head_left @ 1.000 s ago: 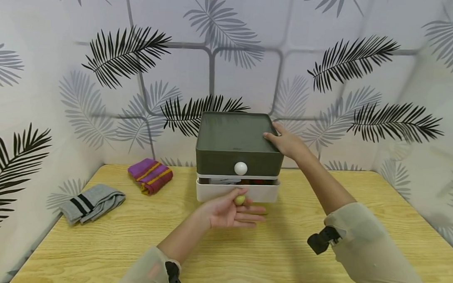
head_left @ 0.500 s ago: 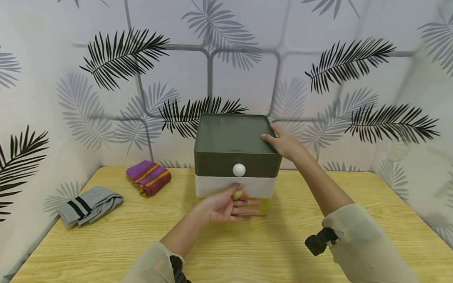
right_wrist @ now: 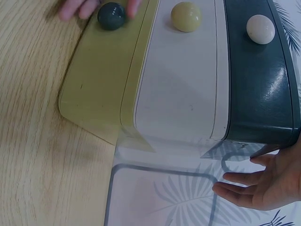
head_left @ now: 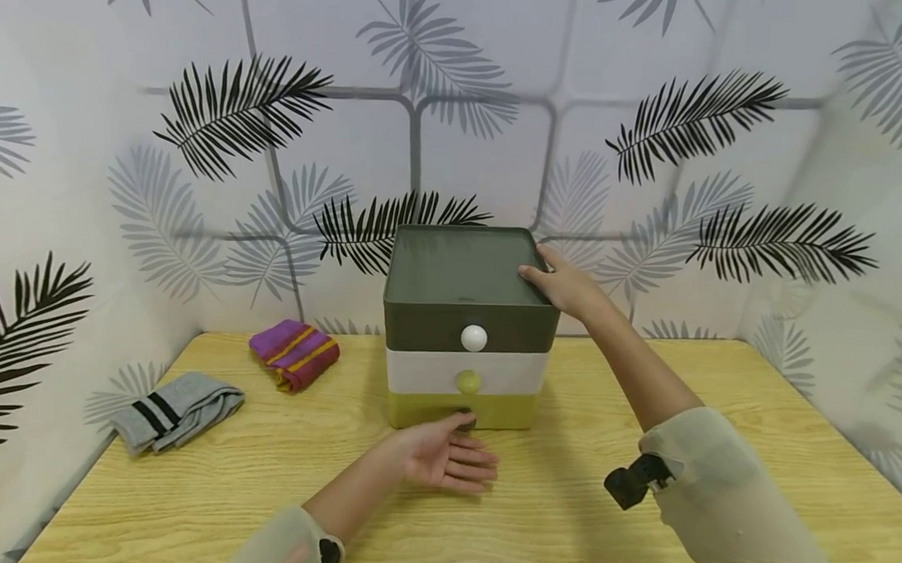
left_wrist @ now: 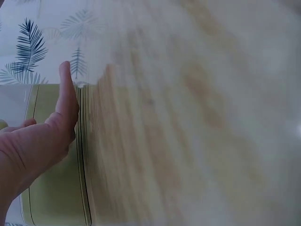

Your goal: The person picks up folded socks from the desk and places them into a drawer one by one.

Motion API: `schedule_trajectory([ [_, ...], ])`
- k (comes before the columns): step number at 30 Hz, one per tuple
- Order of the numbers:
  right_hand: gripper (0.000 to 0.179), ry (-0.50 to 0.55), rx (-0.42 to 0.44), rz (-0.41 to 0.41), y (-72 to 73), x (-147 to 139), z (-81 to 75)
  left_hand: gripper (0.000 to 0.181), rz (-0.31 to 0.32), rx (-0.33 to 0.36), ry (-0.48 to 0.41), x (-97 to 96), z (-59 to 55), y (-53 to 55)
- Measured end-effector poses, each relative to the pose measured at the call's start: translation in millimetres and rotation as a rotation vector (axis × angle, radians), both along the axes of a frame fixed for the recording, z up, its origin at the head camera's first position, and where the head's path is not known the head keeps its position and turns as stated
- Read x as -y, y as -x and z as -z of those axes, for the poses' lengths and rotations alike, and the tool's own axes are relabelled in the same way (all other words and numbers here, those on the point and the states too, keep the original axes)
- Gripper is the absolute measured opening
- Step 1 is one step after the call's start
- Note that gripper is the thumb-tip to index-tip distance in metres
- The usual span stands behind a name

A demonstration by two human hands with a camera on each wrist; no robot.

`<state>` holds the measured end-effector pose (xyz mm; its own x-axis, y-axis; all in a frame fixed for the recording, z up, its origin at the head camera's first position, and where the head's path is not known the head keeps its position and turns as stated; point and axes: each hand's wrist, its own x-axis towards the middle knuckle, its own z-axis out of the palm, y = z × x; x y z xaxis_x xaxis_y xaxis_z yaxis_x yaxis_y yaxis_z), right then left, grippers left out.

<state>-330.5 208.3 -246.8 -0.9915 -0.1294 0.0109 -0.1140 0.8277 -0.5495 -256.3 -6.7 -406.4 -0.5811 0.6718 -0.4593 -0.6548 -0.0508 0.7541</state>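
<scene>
A small three-drawer box stands on the table, its drawers all pushed in. The top drawer [head_left: 427,328] is dark green with a white knob [head_left: 474,339]. Below it is a white drawer [head_left: 425,372] with a yellow-green knob [head_left: 469,381]. The bottom drawer [head_left: 506,412] is yellow-green with a dark knob [right_wrist: 111,16]. My left hand [head_left: 445,455] is at that dark knob, thumb above and fingers extended below; contact is unclear. My right hand [head_left: 570,286] rests on the box's upper right edge, thumb over the rim, fingers stretched along the side.
On the left of the wooden table [head_left: 265,474] lie a folded grey cloth [head_left: 178,413] with black stripes and a folded purple and maroon cloth [head_left: 295,355] with yellow stripes. A leaf-patterned curtain [head_left: 485,167] hangs close behind the box.
The white middle drawer, slightly out a second ago, is now pushed in. My left hand has let go of its yellow-green knob and moved down to the dark one. My right hand stays put.
</scene>
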Motion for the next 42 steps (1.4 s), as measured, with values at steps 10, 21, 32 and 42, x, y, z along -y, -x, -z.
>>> schedule_trajectory([
  [10, 0.067, 0.005, -0.01, -0.004, 2.5, 0, 1.1, 0.043, -0.276, 0.229, -0.211, -14.8, 4.7, 14.2],
  [21, 0.067, 0.009, -0.012, -0.009, 2.1, 0, 3.5, 0.031, -0.4, 0.273, -0.259, -21.6, 4.9, 6.3],
  [32, 0.067, 0.015, 0.0, -0.009, 0.9, 0, -0.5, 0.028, -0.347, 0.247, -0.213, -17.2, 1.8, -19.8],
  [42, 0.068, 0.029, 0.008, -0.017, -1.3, -1, 0.0, 0.026, -0.346, 0.27, -0.249, -16.3, 2.9, -47.2],
])
